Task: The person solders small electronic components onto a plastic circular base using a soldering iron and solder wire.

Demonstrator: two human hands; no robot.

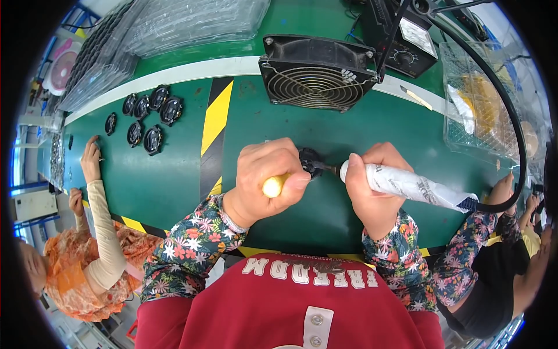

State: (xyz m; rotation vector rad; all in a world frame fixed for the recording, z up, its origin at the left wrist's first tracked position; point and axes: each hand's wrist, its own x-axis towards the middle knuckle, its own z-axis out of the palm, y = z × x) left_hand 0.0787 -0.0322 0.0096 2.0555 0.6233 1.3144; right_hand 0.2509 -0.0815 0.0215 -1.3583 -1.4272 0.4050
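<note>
Two hands meet at the middle of the green desk (174,180) in the head view, both of them yours, coming up from the lower edge in flowered sleeves. Your left hand (270,174) is closed around a yellow handle (273,187), whose rounded end pokes out between thumb and fingers, and its knuckles lie against a small black part (311,161) that rests on the desk between your two hands. Your right hand (372,186) is clamped on a soldering iron (407,185) wrapped in white, held almost level, its handle running off to your right and its thin metal tip touching the small black part. A black cable (511,110) arcs from the iron's far end up toward the back of the desk. Behind your hands stands a square black fan (317,72), tilted to face you, and just to its right a black box with a dial (407,49). A yellow and black stripe (215,122) runs across the desk to the left of the fan. Farther left, a cluster of round black parts (148,119) lies on the desk, well apart from your hands, with stacks of clear trays (174,26) behind them. Another person's hand (90,157) rests on the desk at the far left.
</note>
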